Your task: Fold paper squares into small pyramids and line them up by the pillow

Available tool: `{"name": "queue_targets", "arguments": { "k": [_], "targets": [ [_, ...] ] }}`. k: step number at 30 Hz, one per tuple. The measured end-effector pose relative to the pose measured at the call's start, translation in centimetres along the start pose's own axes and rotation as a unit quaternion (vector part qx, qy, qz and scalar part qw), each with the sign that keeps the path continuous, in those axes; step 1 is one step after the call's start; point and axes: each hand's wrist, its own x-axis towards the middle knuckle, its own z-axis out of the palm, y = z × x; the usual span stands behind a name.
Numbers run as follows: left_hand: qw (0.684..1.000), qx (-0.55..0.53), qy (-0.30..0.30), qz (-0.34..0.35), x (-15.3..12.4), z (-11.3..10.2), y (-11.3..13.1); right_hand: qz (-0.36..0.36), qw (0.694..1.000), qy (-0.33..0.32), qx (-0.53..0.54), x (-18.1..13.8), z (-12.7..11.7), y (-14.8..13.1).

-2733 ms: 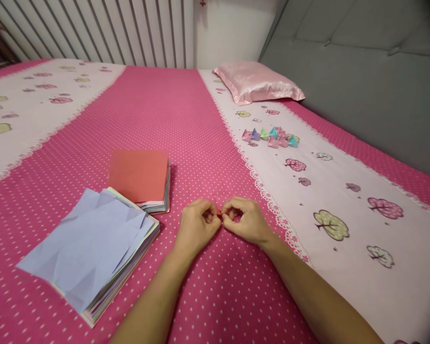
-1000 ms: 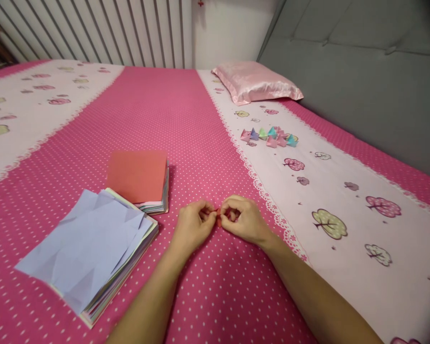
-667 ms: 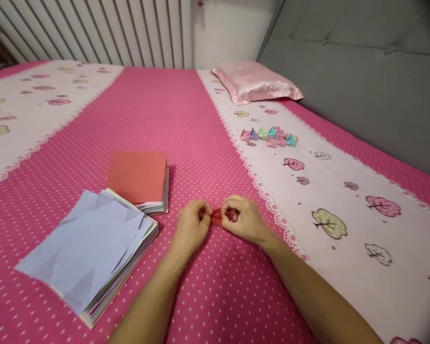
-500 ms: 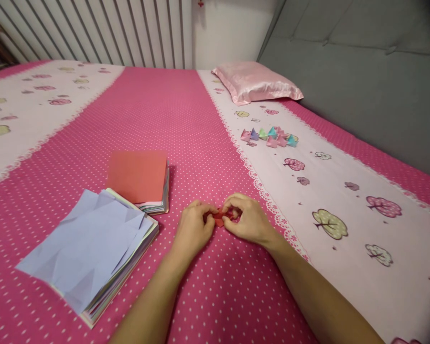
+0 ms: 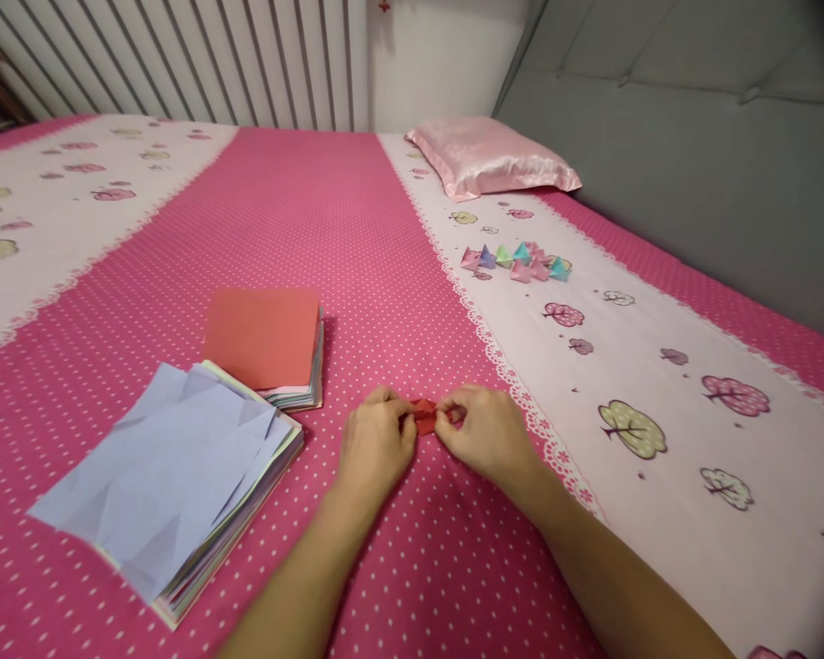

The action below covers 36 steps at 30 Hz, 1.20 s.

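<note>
A small folded piece of red paper [image 5: 425, 416] is held between my two hands, low over the pink dotted bedspread [image 5: 412, 311]. My left hand [image 5: 379, 441] pinches its left end between thumb and fingers. At the right end, my right hand [image 5: 486, 432] grips it the same way. Only the middle of the paper shows, with creases across it; its ends are hidden by my fingertips.
To the left lies a thick stack of square paper [image 5: 178, 458] topped with pale blue sheets. Behind it sits a smaller stack with a red-orange top sheet [image 5: 265, 339]. Several small folded paper shapes [image 5: 520, 261] rest toward the back right, before a pink pillow [image 5: 491, 160].
My right hand has shifted slightly right and its fingers have curled lower. More of the red paper's middle shows between my hands. The paper stacks stay put.
</note>
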Motion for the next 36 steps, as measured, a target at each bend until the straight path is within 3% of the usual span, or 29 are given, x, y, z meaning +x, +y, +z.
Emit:
{"name": "queue_targets", "arguments": {
  "k": [5,14,20,26,36],
  "targets": [
    [1.000,0.020,0.004,-0.016,-0.1,0.0,0.3,0.032,0.999,-0.033,0.005,0.1,-0.1,0.0],
    [0.999,0.046,-0.025,0.010,0.1,0.5,0.3,0.001,0.999,-0.039,-0.026,0.2,1.2,-0.1],
    [0.995,0.099,-0.009,0.011,-0.4,0.6,0.7,-0.051,0.993,-0.018,-0.106,0.0,1.2,-0.2],
    [0.992,0.125,-0.003,-0.009,-0.5,0.7,0.6,-0.135,0.988,-0.007,-0.075,0.6,1.4,0.3],
    [0.987,0.144,-0.022,-0.065,-0.4,0.5,1.2,-0.034,0.989,-0.082,-0.119,-0.1,0.7,-0.8]
  ]
}}
